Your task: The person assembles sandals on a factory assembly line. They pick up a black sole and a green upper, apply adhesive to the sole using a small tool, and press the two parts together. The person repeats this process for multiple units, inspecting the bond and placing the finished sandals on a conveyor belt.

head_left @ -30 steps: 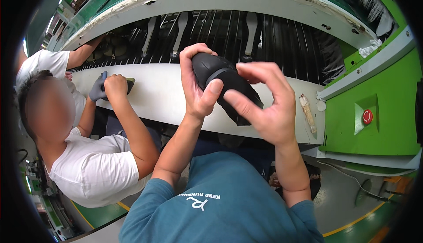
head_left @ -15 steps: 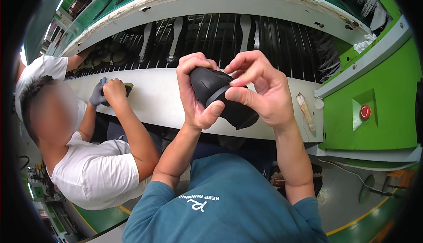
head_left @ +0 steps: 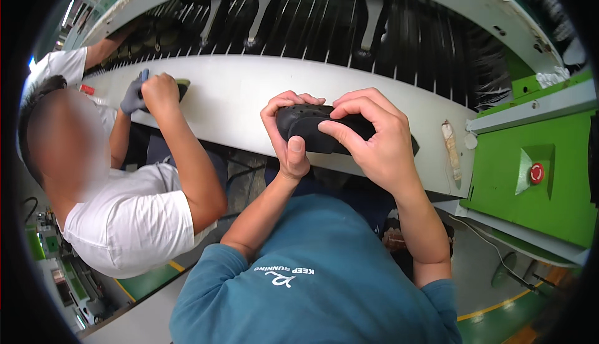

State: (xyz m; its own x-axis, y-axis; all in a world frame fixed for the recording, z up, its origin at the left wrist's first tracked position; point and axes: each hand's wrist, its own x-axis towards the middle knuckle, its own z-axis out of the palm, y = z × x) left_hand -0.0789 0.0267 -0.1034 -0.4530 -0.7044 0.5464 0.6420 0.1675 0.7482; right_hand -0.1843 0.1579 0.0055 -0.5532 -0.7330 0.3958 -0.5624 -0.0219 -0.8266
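A black shoe point(head_left: 309, 127), with small holes in its upper, is held in both hands above the white ledge point(head_left: 234, 91). My left hand point(head_left: 286, 150) wraps around one end, fingers on the far side and thumb on the near side. With thumb and fingers, my right hand point(head_left: 382, 141) pinches the shoe's upper near its middle. Part of the shoe is hidden behind my right hand.
Behind the ledge runs a rod conveyor point(head_left: 312, 23) carrying shoes, one with its grey sole point(head_left: 371, 19) showing. A tape-wrapped tool point(head_left: 451, 150) lies at right, beside a green machine housing point(head_left: 499, 203) with a red button point(head_left: 536, 173). A co-worker point(head_left: 131, 213) works at left.
The shoe has turned from a slant to nearly level, showing more of its holed upper. My right hand has closed in on it from above. The view has shifted.
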